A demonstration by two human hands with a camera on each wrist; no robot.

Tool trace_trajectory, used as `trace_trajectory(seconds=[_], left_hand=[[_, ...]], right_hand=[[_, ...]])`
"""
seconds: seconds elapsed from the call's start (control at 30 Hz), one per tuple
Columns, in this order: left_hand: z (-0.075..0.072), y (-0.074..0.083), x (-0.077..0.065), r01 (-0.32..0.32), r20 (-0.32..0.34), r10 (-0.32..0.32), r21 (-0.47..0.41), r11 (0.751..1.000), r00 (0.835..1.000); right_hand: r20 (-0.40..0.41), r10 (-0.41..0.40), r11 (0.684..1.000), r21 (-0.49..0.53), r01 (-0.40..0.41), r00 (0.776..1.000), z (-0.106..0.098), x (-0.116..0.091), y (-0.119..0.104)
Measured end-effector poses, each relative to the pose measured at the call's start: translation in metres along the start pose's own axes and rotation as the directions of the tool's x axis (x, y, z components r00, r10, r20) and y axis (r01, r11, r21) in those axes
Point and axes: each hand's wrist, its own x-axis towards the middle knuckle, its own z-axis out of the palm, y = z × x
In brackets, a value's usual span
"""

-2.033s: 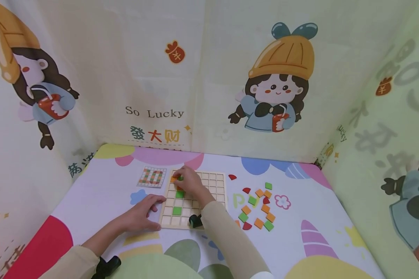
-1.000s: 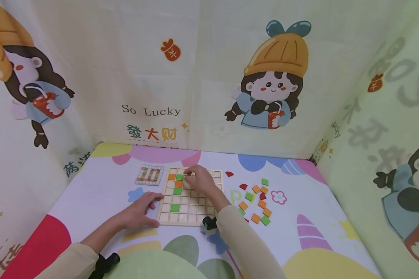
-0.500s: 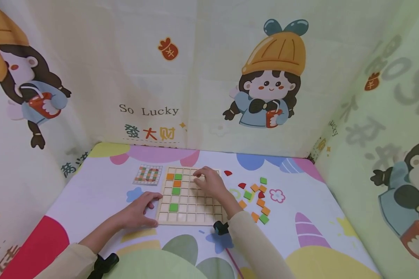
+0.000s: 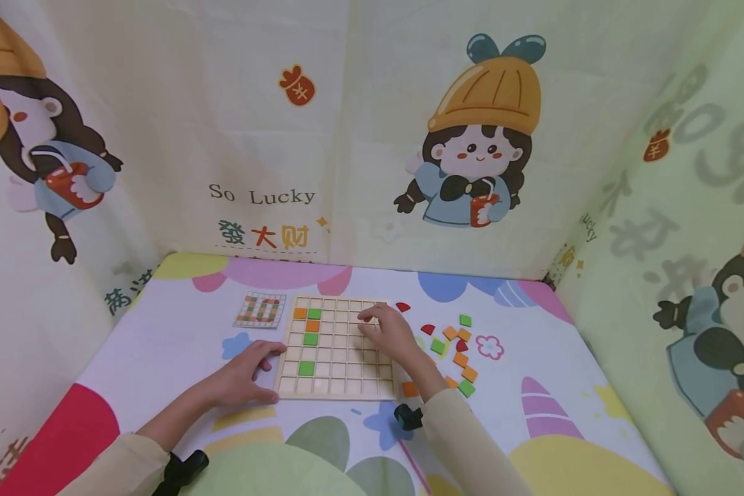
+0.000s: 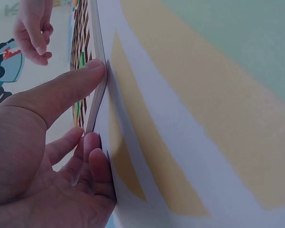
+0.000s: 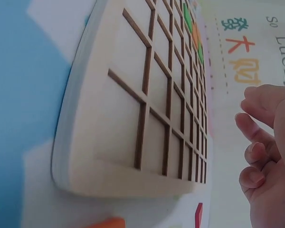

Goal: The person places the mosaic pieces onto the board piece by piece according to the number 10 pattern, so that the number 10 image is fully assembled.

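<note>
My left hand [image 4: 243, 379] rests at the left side of a wooden grid board [image 4: 347, 395], with its thumb and fingertips spread along the edge. In the left wrist view, the thumb [image 5: 80, 80] lies against the board's rim. My right hand [image 4: 392, 331] hovers over the board's right part, fingers loosely bent and nothing between them. On the left of the grid sit orange tiles, one in the corner area [image 4: 300, 313] and one lower [image 4: 313, 325], and green tiles, one beside [image 4: 314, 313], one in the middle [image 4: 311, 339] and one nearer [image 4: 306, 368].
A printed pattern card [image 4: 260, 310] lies left of the board. To the right, loose orange, green and red pieces are scattered, among them a green square [image 4: 466, 320] and a red quarter-round piece [image 4: 403, 306]. Cartoon-printed cloth walls [image 4: 359, 138] stand around the table.
My right hand lets go of a green tile at the board's upper left and moves right, across the grid, with bare fingers. The left hand stays at the board's edge; the view shifts slightly.
</note>
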Motion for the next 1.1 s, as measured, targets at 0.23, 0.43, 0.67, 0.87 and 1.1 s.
trace_trajectory(seconds=[0.23,0.43,0.67,0.87,1.1], left_hand=[[0.0,0.003,0.0,0.001,0.007,-0.001,-0.008,1.0,1.0],[0.0,-0.001,0.001,0.007,0.008,-0.007,0.005,1.0,1.0],[0.001,-0.005,0.002,0.007,0.001,-0.007,0.014,1.0,1.0],[0.0,-0.003,0.002,0.012,0.003,-0.012,0.011,1.0,1.0],[0.0,-0.001,0.001,0.008,0.004,-0.008,0.005,1.0,1.0]], right_hand=[[-0.032,0.046,0.999,0.026,-0.045,0.998,-0.012,-0.013,0.007],[-0.058,0.078,0.997,0.003,-0.078,0.995,-0.021,-0.025,0.018],[-0.07,0.108,0.994,-0.016,-0.109,0.992,-0.026,-0.036,0.029],[-0.067,0.174,0.984,-0.021,-0.175,0.983,-0.031,-0.049,0.037],[-0.06,0.219,0.975,-0.026,-0.221,0.974,-0.038,-0.064,0.051]])
